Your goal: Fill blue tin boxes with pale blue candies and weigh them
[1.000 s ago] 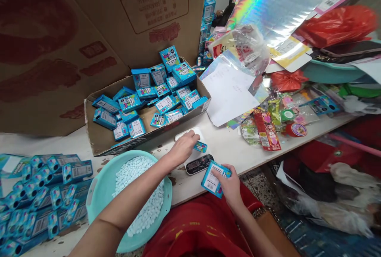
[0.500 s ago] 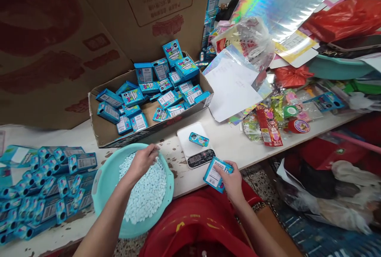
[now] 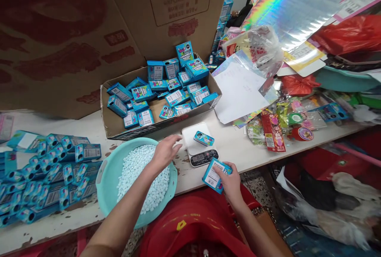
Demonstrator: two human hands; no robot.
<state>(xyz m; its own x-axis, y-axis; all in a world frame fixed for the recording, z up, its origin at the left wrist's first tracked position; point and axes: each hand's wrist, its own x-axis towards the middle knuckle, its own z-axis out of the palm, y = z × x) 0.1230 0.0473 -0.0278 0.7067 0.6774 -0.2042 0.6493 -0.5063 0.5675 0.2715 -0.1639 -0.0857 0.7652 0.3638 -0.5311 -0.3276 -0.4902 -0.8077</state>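
My left hand (image 3: 165,153) is over the right rim of a turquoise basin (image 3: 102,193) full of small pale-blue candies (image 3: 137,169). Its fingers are apart and nothing shows in them. Close to its fingertips is a small white digital scale (image 3: 190,138) with a black display panel. A blue candy box (image 3: 204,138) lies on the scale's plate. My right hand (image 3: 230,179) grips another blue candy box (image 3: 212,175) near the table's front edge, with its printed label side facing up.
Behind the scale, a cardboard tray (image 3: 119,132) holds several blue boxes, with a big carton (image 3: 119,19) behind it. Stacked blue boxes (image 3: 53,173) fill the left side. White paper (image 3: 238,94), candy packets (image 3: 272,130) and plastic bags (image 3: 262,46) lie at the right.
My left hand has risen from the candies and moved right toward the scale, its fingers opening. The right hand still grips its box. The whole view has shifted slightly.
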